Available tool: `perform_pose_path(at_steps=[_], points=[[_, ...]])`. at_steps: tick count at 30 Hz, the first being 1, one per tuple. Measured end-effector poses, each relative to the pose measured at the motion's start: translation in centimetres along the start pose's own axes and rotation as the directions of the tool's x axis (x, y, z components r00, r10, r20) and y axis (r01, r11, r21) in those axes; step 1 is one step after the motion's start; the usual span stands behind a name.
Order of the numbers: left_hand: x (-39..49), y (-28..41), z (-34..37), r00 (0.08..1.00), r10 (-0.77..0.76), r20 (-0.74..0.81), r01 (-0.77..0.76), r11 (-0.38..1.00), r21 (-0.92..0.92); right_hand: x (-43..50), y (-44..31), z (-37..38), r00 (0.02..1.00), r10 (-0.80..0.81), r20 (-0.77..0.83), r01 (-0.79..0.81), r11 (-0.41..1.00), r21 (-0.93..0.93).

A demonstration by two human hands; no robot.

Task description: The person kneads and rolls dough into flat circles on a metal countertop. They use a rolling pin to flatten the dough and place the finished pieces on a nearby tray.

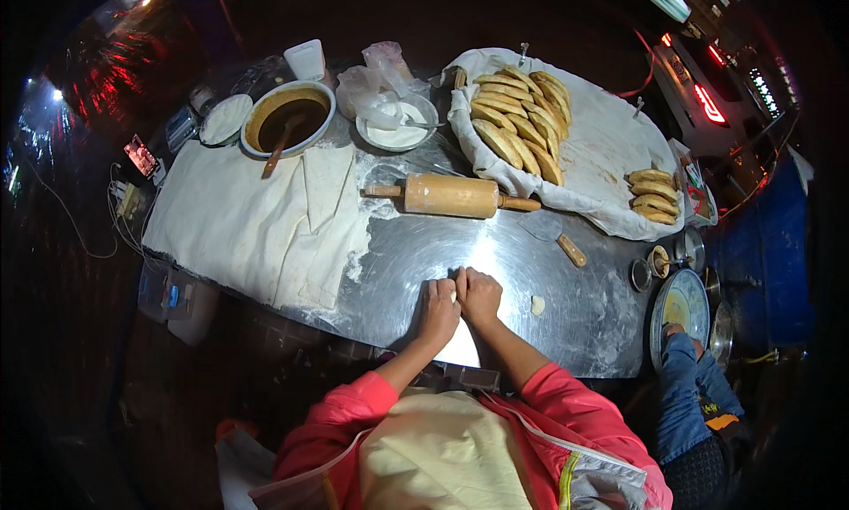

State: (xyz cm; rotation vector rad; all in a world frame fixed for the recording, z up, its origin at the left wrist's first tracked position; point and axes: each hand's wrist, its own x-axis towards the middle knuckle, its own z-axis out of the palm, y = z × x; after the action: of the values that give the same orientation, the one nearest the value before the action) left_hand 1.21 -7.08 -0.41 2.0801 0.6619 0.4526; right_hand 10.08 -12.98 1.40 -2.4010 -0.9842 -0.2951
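Observation:
My left hand [440,309] is curled low over the steel worktop [398,258], with a small bit of pale dough [454,297] showing at its inner edge. Right beside it, my right hand [480,294] has its fingers folded under; whether it grips the dough too is hidden. A separate small lump of dough [537,305] lies on the metal to the right. Beyond my hands a wooden rolling pin [451,195] lies crosswise. A scraper with a wooden handle [570,250] rests to its right.
Floured white cloth [252,211] covers the left side. Behind it stand a bowl of dark brown sauce [286,120] and a bowl of white powder [398,135]. A cloth-lined tray [597,135] holds several flatbreads [521,118]. Another person's sleeved arm [683,384] reaches to a plate [690,298].

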Motion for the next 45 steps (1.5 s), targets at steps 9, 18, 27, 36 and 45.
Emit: perform_pose_path(at_steps=[9, 18, 27, 36, 45], points=[[3.3, 0.7, -0.1, 0.991, -0.13, -0.007, 0.129, 0.988, -0.085, 4.8, -0.4, 1.0, 0.826, 0.514, 0.231, -0.562, 0.775, 0.287], [0.6, 1.5, 0.1, 0.998, 0.052, -0.025, -0.054, 0.996, -0.065, 0.6, 0.7, -0.2, 0.993, 0.121, -0.012, -0.121, 0.992, 0.03], [3.4, 0.9, 2.7, 0.983, -0.178, -0.046, 0.164, 0.964, -0.21, 4.3, 1.8, 1.8, 0.778, 0.581, 0.24, -0.626, 0.685, 0.372], [0.8, 0.7, 2.7, 0.999, 0.004, -0.044, -0.008, 0.996, -0.084, 1.1, 2.9, 1.1, 0.993, 0.113, -0.029, -0.113, 0.993, 0.019], [3.5, 1.8, 3.5, 0.99, -0.143, 0.008, 0.143, 0.982, -0.122, 3.4, 3.1, 1.0, 0.845, 0.48, 0.237, -0.527, 0.671, 0.522]])
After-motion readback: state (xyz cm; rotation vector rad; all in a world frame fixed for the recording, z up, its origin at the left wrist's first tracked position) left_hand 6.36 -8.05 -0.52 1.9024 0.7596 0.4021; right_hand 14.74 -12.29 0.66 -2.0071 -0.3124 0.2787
